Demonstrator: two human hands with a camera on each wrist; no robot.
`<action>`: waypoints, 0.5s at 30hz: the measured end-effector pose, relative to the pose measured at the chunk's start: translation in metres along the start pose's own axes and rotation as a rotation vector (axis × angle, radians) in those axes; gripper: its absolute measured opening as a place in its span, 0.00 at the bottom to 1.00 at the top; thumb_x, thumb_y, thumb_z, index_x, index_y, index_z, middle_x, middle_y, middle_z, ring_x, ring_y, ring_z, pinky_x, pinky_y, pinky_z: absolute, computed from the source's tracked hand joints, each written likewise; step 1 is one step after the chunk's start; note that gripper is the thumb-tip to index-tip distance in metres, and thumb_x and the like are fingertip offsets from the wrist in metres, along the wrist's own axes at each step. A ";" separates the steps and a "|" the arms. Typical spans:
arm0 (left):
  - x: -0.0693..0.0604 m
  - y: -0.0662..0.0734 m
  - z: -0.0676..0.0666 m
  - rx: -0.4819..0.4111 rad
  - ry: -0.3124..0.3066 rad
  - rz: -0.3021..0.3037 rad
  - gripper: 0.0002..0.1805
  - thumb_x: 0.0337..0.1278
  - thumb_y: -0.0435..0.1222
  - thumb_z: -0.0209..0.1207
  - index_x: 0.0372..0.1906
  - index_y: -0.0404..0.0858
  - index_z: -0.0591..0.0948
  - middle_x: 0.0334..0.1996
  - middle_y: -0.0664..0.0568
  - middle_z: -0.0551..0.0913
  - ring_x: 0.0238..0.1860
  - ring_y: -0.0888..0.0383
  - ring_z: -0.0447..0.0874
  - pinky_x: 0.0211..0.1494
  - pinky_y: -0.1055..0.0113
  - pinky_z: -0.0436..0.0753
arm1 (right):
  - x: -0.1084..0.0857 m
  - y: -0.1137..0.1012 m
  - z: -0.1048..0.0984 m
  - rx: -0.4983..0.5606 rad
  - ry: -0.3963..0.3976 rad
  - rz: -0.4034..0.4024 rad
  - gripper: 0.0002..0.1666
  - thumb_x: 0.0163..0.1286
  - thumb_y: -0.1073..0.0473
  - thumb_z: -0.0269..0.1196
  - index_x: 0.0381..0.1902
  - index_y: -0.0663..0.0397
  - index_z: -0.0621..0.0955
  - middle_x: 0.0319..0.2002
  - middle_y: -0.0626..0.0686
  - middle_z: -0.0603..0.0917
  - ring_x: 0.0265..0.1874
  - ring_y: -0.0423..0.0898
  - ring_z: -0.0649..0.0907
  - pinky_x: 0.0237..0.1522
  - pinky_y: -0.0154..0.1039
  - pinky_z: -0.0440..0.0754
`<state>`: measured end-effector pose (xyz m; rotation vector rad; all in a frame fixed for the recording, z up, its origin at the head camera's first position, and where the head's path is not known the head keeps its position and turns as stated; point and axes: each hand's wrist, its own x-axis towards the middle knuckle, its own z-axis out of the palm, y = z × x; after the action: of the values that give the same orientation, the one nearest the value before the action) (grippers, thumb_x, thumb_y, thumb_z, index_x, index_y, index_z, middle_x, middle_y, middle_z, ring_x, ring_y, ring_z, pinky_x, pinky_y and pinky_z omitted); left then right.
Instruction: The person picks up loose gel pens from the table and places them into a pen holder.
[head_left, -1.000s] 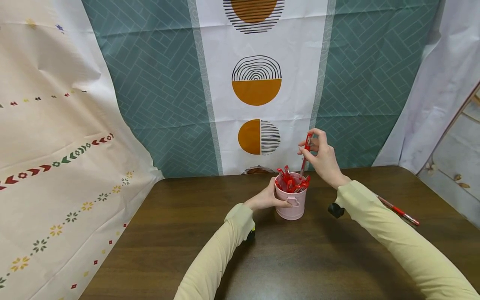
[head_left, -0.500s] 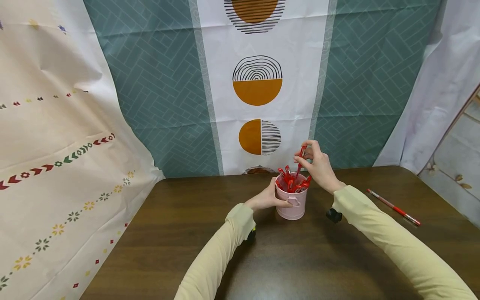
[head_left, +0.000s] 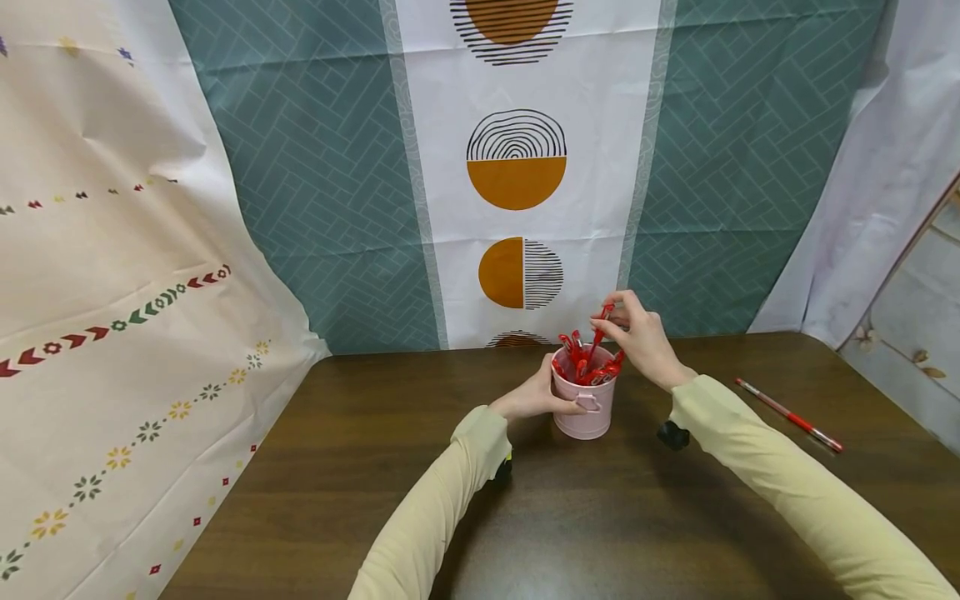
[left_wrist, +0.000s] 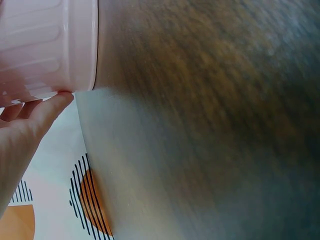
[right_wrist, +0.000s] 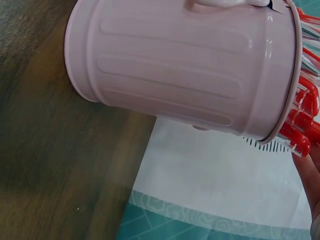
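A small pink metal bucket (head_left: pixel 582 422) stands upright on the table, with several red-capped pens (head_left: pixel 579 363) in it. My left hand (head_left: pixel 531 395) grips its left side, thumb across the front; the left wrist view shows fingers against the bucket wall (left_wrist: pixel 35 45). Above the rim, my right hand (head_left: pixel 645 342) pinches a red pen (head_left: pixel 597 335) by its capped top. That pen slants down, its lower end hidden inside the bucket. In the right wrist view, the right hand (right_wrist: pixel 311 172) shows only partly, beside the red caps (right_wrist: pixel 302 117).
Another red pen (head_left: pixel 789 415) lies on the brown wooden table (head_left: pixel 360 467) to the right of the bucket. A patterned curtain (head_left: pixel 337 208) hangs behind the table, and a cream cloth (head_left: pixel 135 275) hangs along its left side.
My right hand has come down and slightly left, lowering the pen deeper into the bucket. The left hand keeps its grip. The right forearm has shifted, uncovering more of the pen on the table.
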<state>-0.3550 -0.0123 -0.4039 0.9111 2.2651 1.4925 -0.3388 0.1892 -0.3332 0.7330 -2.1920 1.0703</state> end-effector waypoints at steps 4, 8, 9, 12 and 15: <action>0.001 -0.001 0.000 0.008 0.005 0.001 0.49 0.42 0.38 0.68 0.64 0.45 0.47 0.56 0.58 0.59 0.55 0.62 0.62 0.57 0.62 0.63 | -0.002 0.002 -0.001 -0.007 -0.016 -0.002 0.21 0.55 0.71 0.64 0.44 0.61 0.67 0.36 0.61 0.82 0.35 0.55 0.82 0.34 0.47 0.78; 0.001 -0.002 0.000 0.009 0.005 -0.002 0.49 0.42 0.38 0.67 0.65 0.44 0.46 0.56 0.57 0.59 0.55 0.61 0.62 0.57 0.62 0.63 | -0.004 0.003 0.000 0.004 -0.076 0.021 0.18 0.57 0.70 0.63 0.44 0.59 0.70 0.37 0.60 0.81 0.35 0.54 0.82 0.28 0.45 0.79; 0.001 -0.003 0.000 0.008 0.005 -0.003 0.49 0.43 0.38 0.67 0.65 0.44 0.46 0.56 0.57 0.59 0.55 0.61 0.62 0.57 0.61 0.63 | -0.004 0.004 0.000 0.003 -0.093 0.023 0.18 0.57 0.70 0.63 0.44 0.59 0.70 0.38 0.60 0.81 0.35 0.54 0.82 0.27 0.44 0.80; 0.002 -0.003 0.000 0.004 0.003 -0.002 0.49 0.43 0.38 0.67 0.65 0.43 0.46 0.56 0.56 0.59 0.55 0.60 0.62 0.57 0.61 0.63 | -0.003 0.005 0.001 -0.007 -0.139 0.007 0.18 0.60 0.70 0.60 0.49 0.60 0.72 0.41 0.60 0.80 0.36 0.53 0.81 0.32 0.45 0.79; 0.002 -0.002 0.000 0.008 0.005 -0.005 0.49 0.42 0.38 0.67 0.65 0.44 0.46 0.56 0.57 0.59 0.55 0.61 0.62 0.57 0.61 0.63 | -0.001 0.004 0.000 -0.021 -0.168 -0.024 0.20 0.62 0.70 0.59 0.53 0.61 0.71 0.44 0.61 0.79 0.39 0.53 0.80 0.39 0.48 0.77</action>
<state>-0.3571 -0.0117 -0.4060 0.9044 2.2769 1.4860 -0.3408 0.1914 -0.3358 0.8658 -2.3245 1.0046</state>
